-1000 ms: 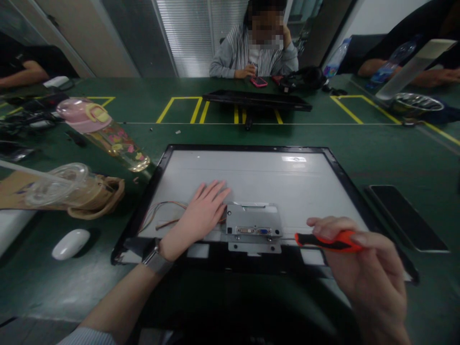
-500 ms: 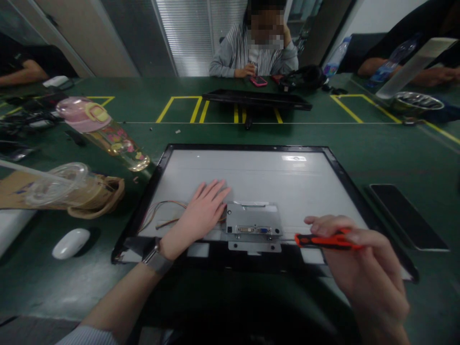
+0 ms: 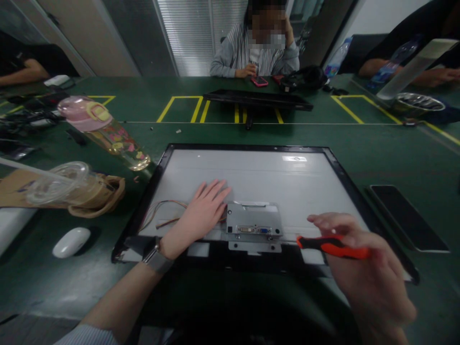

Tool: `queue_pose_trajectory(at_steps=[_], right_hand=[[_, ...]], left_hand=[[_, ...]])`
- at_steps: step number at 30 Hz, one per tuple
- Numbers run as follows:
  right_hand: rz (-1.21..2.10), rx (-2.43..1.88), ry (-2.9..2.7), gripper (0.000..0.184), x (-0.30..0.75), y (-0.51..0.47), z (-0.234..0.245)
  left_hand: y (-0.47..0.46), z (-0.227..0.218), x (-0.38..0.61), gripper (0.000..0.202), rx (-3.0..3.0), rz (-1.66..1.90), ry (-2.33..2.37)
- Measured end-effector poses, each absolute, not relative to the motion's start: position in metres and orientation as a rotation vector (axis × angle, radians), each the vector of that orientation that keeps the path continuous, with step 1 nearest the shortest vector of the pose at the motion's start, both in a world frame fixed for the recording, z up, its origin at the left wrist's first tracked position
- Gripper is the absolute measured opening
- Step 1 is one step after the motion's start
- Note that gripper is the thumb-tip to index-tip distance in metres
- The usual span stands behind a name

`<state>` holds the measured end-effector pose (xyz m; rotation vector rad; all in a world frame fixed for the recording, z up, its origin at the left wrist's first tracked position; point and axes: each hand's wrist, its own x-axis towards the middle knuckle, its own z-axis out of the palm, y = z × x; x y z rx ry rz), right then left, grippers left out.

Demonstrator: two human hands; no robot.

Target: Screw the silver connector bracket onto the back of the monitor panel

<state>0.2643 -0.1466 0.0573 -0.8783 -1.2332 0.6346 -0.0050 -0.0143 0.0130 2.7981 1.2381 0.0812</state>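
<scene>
A flat panel with a white back and a black frame lies on the green table before me. My left hand rests flat on it, fingers stretched out, just left of a grey metal box with two video ports. Thin coloured wires run out beside that hand. My right hand grips a red-and-black screwdriver between thumb and fingers. Its shaft points left, with the tip at the screws beside the box's port side; exact contact is too small to make out.
A phone lies right of the panel. Left of it are a pink-lidded bottle, a drink cup and a white mouse-like object. A black monitor lies farther back. Across the table sits a person.
The screwdriver handle has turned and shifted slightly right in my right hand, showing more red. My right hand has moved a little right; my left hand stays put.
</scene>
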Motion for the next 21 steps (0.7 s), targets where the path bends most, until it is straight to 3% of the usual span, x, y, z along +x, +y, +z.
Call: queue_pose_trajectory(at_steps=[13,17,21], right_hand=[[0.570,-0.843,-1.219,0.019,0.2635,-0.1435,0.0594],[0.551,-0.830,-1.310,0.008,0.2642,-0.1435,0.0604],[0.543,-0.903,-1.305,0.025,0.2647,-0.1483,0.0588]], left_hand=[[-0.0143,0.0101,-0.0056,0.045,2.823,0.112,1.230],[-0.0141,0.0102,-0.0057,0.045,2.823,0.129,1.230],[-0.0141,0.0108,-0.0056,0.046,2.814,0.093,1.232]])
